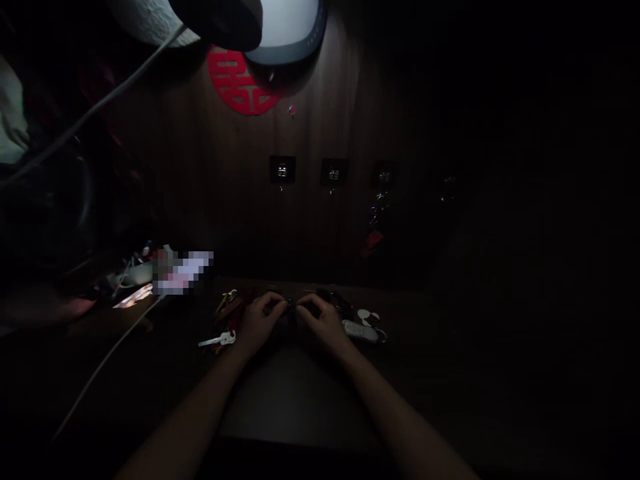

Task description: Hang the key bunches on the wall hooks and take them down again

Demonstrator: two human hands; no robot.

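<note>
In the dim light my left hand (263,319) and my right hand (323,320) face each other above the dark surface, fingertips pinched. Between them sits a small dark object (291,308), too dark to name, which both hands seem to hold. Left of my left hand lies a silver key (220,339), with a yellowish key (226,301) farther back among reddish items. A grey fob-like piece (361,331) with a ring rests just right of my right hand, and a white round tag (367,315) lies behind it.
A lit, pixelated screen-like patch (185,272) is at the left, with a white cable (107,357) running from it. Hooks on dark plates (283,170) line the wooden back panel; a keyring with a red tag (373,241) hangs there. Above is a red paper cutout (245,90).
</note>
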